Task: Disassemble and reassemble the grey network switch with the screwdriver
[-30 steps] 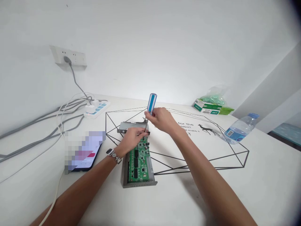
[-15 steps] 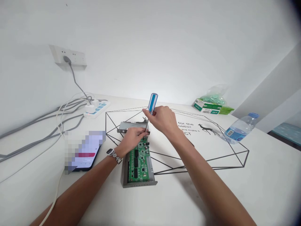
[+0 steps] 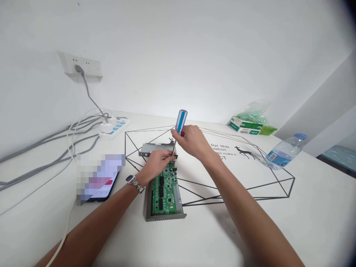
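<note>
A screwdriver (image 3: 181,121) with a clear and blue handle stands nearly upright, tilted slightly right at the top. My right hand (image 3: 193,141) is closed on the lower part of its handle. Its shaft runs down to the far end of a green circuit board (image 3: 167,191) in a grey metal casing (image 3: 167,218). My left hand (image 3: 157,163) lies over that far end, fingertips pinched together beside the shaft's lower end. What they pinch is hidden, and so is the screwdriver's tip. Just beyond the left hand lies a flat grey metal cover (image 3: 155,148).
A phone (image 3: 104,180) lies left of the casing. Behind it are a power strip (image 3: 115,128) and several cables (image 3: 55,137). To the right stand a tilted water bottle (image 3: 285,152) and green-white boxes (image 3: 244,125) with a plastic bag (image 3: 253,113) on top.
The screwdriver handle has turned a little, and my right thumb and fingers have shifted slightly to the right on it. My left hand and the circuit board have stayed in place.
</note>
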The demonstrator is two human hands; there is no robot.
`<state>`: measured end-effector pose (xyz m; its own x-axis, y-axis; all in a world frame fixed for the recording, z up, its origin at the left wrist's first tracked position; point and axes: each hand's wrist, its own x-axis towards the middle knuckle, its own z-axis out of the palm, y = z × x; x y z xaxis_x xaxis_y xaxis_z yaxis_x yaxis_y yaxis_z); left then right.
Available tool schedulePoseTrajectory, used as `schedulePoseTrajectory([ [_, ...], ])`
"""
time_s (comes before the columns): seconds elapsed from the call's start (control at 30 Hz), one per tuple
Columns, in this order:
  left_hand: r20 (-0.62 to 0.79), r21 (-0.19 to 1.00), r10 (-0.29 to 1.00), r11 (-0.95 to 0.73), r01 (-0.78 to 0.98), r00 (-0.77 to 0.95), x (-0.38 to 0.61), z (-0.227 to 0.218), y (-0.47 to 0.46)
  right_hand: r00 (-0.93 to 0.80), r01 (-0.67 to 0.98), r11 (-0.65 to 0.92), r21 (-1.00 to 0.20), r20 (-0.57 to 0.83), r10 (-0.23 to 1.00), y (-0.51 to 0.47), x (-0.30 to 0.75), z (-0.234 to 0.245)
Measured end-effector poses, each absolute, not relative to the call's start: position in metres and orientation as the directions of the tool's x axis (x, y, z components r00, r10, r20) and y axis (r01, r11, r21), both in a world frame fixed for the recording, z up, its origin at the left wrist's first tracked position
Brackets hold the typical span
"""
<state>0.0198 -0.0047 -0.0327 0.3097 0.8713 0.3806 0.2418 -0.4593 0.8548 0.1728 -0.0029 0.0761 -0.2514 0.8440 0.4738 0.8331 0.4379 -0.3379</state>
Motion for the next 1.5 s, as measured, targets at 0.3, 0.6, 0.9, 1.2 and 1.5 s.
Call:
schedulePoseTrajectory([
  [0.3,0.407,0.828,0.861,-0.489,0.274,0.306,0.016,-0.037,0.0,-0.346,0.656,0.499,-0.566,0.361,0.866,0.01,0.188,0.073],
  [0.6,0.411,0.82,0.853,-0.5,0.279,0.322,0.016,-0.036,0.0,-0.203,0.646,0.435,-0.627,0.408,0.89,0.003,0.188,0.08],
  [0.9,0.419,0.808,0.848,-0.512,0.292,0.325,0.014,-0.038,0.0,-0.323,0.566,0.447,-0.693,0.312,0.894,0.004,0.192,0.083],
  [1.2,0.386,0.838,0.847,-0.488,0.245,0.365,0.016,-0.036,-0.001,-0.458,0.449,0.449,-0.772,0.233,0.858,0.009,0.198,0.084],
  [1.5,0.407,0.831,0.85,-0.497,0.25,0.335,0.018,-0.035,-0.002,-0.196,0.665,0.392,-0.635,0.359,0.913,0.004,0.191,0.082],
])
